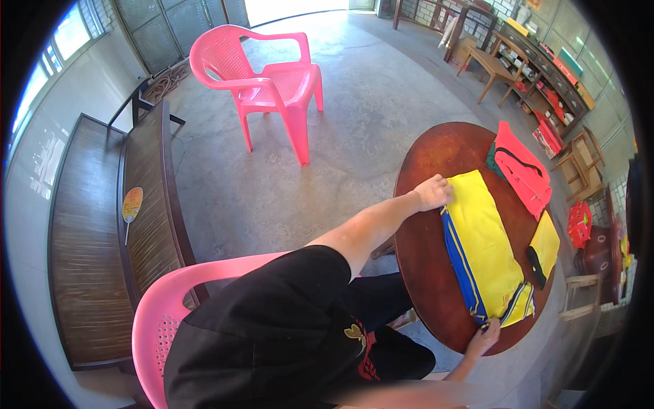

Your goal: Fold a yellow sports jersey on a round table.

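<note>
A yellow garment with blue, striped trim (pixel 480 235) lies folded into a long strip on the round brown wooden table (pixel 421 255). My left hand (pixel 434 193) pinches its upper left corner near the table's far-left edge. At its lower end, beside a striped part of the cloth, my right hand (pixel 484 338) grips the blue-edged corner. To the right of this garment lie a folded coral-red cloth item with a black strip (pixel 523 168), some dark green cloth (pixel 493 161) partly under it, and a smaller yellow cloth piece (pixel 546 240) with a black part.
A pink plastic armchair (pixel 286 84) stands on the concrete floor beyond the table; another pink chair (pixel 153 317) is beneath me. A dark wooden bench (pixel 148 204) at left holds a hand fan (pixel 133 204). Wooden chairs (pixel 493 64) and shelving (pixel 557 87) stand at upper right.
</note>
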`<control>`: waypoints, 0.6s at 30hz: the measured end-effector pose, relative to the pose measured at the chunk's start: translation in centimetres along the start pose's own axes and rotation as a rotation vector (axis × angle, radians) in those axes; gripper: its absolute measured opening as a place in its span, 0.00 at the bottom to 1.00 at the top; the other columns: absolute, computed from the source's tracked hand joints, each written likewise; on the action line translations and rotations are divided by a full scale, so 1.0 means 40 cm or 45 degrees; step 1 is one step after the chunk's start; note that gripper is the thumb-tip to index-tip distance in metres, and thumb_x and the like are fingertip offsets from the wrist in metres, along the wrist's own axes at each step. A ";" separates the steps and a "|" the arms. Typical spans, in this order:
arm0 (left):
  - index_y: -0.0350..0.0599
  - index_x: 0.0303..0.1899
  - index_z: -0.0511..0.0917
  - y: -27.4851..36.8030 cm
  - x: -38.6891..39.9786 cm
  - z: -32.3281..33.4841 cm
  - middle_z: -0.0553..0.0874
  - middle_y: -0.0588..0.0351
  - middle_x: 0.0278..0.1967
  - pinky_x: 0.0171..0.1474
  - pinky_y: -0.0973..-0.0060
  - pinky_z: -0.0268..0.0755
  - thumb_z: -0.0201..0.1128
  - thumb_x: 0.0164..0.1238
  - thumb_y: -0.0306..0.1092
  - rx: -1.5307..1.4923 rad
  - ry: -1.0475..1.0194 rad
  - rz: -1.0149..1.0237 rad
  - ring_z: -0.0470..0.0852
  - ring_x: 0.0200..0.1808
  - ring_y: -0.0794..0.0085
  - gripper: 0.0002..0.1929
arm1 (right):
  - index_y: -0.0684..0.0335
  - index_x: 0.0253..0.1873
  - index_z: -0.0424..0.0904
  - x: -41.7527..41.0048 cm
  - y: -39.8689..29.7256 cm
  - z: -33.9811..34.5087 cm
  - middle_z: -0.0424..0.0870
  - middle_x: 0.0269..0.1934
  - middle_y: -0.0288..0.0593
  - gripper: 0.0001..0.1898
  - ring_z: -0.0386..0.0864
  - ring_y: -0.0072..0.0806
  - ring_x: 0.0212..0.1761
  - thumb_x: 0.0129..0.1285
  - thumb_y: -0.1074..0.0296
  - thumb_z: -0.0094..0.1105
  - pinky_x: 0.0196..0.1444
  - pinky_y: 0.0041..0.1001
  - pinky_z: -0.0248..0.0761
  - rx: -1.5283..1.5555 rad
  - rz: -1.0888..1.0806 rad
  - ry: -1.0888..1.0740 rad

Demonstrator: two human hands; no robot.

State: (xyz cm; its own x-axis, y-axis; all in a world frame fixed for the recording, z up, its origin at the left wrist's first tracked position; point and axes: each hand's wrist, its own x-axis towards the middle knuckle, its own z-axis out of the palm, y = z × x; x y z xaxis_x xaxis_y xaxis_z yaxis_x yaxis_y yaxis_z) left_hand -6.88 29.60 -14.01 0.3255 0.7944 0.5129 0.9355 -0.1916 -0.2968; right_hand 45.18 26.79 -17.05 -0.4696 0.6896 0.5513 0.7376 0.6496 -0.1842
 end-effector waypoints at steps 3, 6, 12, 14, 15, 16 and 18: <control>0.58 0.38 0.81 -0.001 -0.067 -0.001 0.80 0.60 0.41 0.52 0.66 0.66 0.58 0.63 0.37 -0.103 0.025 -0.166 0.79 0.49 0.68 0.05 | 0.67 0.44 0.73 0.009 -0.077 -0.007 0.79 0.49 0.55 0.15 0.76 0.52 0.57 0.51 0.89 0.55 0.61 0.45 0.68 -0.018 0.138 0.098; 0.59 0.41 0.81 -0.019 -0.090 -0.031 0.80 0.60 0.43 0.52 0.68 0.65 0.57 0.65 0.36 -0.107 -0.151 -0.043 0.79 0.49 0.69 0.06 | 0.66 0.45 0.74 -0.003 -0.098 -0.023 0.79 0.50 0.54 0.16 0.75 0.51 0.59 0.52 0.89 0.56 0.61 0.45 0.68 -0.078 0.172 0.023; 0.61 0.40 0.82 -0.043 -0.115 -0.082 0.81 0.62 0.42 0.54 0.69 0.65 0.59 0.64 0.36 -0.029 -0.207 -0.038 0.80 0.49 0.71 0.07 | 0.61 0.45 0.76 0.013 -0.173 -0.066 0.80 0.45 0.45 0.14 0.78 0.45 0.50 0.54 0.83 0.61 0.47 0.41 0.70 -0.394 0.132 -0.095; 0.60 0.40 0.83 -0.058 -0.130 -0.098 0.82 0.62 0.42 0.55 0.69 0.64 0.58 0.65 0.37 -0.015 -0.226 -0.059 0.80 0.50 0.71 0.07 | 0.60 0.47 0.76 0.015 -0.201 -0.068 0.79 0.44 0.44 0.14 0.77 0.45 0.49 0.55 0.82 0.60 0.46 0.41 0.70 -0.400 0.069 -0.099; 0.60 0.40 0.85 -0.067 -0.138 -0.106 0.83 0.62 0.42 0.56 0.68 0.64 0.57 0.66 0.37 0.002 -0.248 -0.078 0.80 0.50 0.71 0.08 | 0.60 0.47 0.76 0.006 -0.220 -0.066 0.79 0.44 0.44 0.14 0.77 0.45 0.49 0.55 0.82 0.60 0.46 0.41 0.70 -0.406 0.071 -0.094; 0.59 0.40 0.85 -0.074 -0.143 -0.111 0.83 0.63 0.42 0.56 0.68 0.64 0.58 0.66 0.37 0.009 -0.282 -0.087 0.80 0.50 0.72 0.08 | 0.60 0.48 0.76 -0.011 -0.243 -0.064 0.78 0.46 0.44 0.15 0.77 0.45 0.50 0.55 0.81 0.60 0.47 0.41 0.70 -0.390 0.056 -0.094; 0.59 0.41 0.85 -0.078 -0.167 -0.123 0.83 0.62 0.42 0.56 0.67 0.64 0.57 0.66 0.37 0.039 -0.306 -0.095 0.80 0.50 0.72 0.08 | 0.60 0.51 0.77 -0.036 -0.261 -0.050 0.78 0.52 0.46 0.17 0.76 0.45 0.54 0.56 0.81 0.59 0.49 0.41 0.71 -0.372 0.036 -0.075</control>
State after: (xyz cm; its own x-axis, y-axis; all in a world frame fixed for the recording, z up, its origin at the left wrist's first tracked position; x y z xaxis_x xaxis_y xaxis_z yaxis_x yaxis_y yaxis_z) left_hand -11.31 22.05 -12.53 0.2103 0.9207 0.3289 0.9498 -0.1127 -0.2918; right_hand 39.13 18.38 -14.31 -0.4680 0.7289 0.4997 0.8552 0.5160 0.0482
